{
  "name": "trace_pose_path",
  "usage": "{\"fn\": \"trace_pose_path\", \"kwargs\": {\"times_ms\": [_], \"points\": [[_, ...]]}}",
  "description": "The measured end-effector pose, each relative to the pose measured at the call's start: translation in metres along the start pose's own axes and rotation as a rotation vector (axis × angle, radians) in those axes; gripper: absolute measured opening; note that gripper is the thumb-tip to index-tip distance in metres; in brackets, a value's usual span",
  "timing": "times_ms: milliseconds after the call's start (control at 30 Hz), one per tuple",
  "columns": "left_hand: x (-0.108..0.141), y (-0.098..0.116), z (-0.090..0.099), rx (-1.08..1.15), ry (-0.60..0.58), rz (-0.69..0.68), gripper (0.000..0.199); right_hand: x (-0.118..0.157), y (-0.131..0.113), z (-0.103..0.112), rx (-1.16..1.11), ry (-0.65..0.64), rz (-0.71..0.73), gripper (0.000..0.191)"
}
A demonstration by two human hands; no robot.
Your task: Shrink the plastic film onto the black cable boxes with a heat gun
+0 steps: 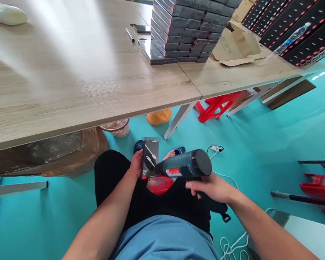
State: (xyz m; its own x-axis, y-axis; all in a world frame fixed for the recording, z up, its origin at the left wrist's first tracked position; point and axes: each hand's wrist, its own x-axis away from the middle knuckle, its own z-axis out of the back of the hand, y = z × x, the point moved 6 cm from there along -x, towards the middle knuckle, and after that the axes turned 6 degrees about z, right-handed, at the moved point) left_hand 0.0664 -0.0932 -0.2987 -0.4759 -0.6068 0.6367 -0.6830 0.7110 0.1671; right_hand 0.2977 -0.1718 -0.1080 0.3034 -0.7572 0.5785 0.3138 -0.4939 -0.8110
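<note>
My left hand [136, 164] grips the left edge of a flat black box [151, 159] printed with a white cable and plug, held upright above my lap. Clear film seems to stick out past the box's ends. In my right hand [209, 187] is a dark teal heat gun [184, 167], fingers wrapped round its handle. Its nozzle points left at the lower right part of the box face, very near it; whether they touch I cannot tell. The handle partly hides my right fingers.
A wooden table [97, 83] spans the front, bearing a tall stack of black boxes [189, 32], a phone [142, 29] and a pen [130, 35]. Torn cardboard [234, 45] lies to the right. Below are a bin [119, 130], a red stool [216, 106] and white cords [227, 177] on the floor.
</note>
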Motion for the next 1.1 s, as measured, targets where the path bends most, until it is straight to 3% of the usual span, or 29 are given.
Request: {"fn": "trace_pose_path", "kwargs": {"times_ms": [100, 233, 367, 533, 667, 833, 967, 1100], "points": [[0.002, 0.001, 0.001, -0.002, 0.058, 0.003, 0.045, -0.002, -0.004, 0.004, -0.006, 0.101, 0.046, 0.029], [0.004, 0.002, -0.002, 0.024, -0.006, -0.029, 0.050, -0.002, 0.003, -0.005, -0.013, -0.034, -0.011, 0.029], [0.005, 0.003, -0.004, 0.016, -0.030, -0.040, 0.054, -0.002, 0.005, -0.002, -0.027, 0.077, 0.023, 0.029], [0.006, 0.004, -0.005, 0.020, -0.056, -0.039, 0.058, 0.000, 0.006, -0.008, -0.045, -0.028, -0.027, 0.027], [0.006, 0.007, -0.003, 0.012, -0.071, -0.053, 0.059, 0.005, 0.010, -0.004, -0.049, 0.106, -0.004, 0.031], [0.004, 0.015, 0.000, 0.059, -0.095, -0.154, 0.061, 0.007, 0.018, -0.028, -0.180, -0.066, -0.002, 0.036], [-0.001, 0.021, 0.013, 0.124, -0.022, -0.209, 0.060, 0.002, 0.018, -0.015, -0.158, 0.145, 0.062, 0.035], [-0.006, 0.029, 0.027, 0.199, 0.056, -0.271, 0.044, 0.002, 0.019, -0.020, -0.224, 0.058, 0.059, 0.033]]}}
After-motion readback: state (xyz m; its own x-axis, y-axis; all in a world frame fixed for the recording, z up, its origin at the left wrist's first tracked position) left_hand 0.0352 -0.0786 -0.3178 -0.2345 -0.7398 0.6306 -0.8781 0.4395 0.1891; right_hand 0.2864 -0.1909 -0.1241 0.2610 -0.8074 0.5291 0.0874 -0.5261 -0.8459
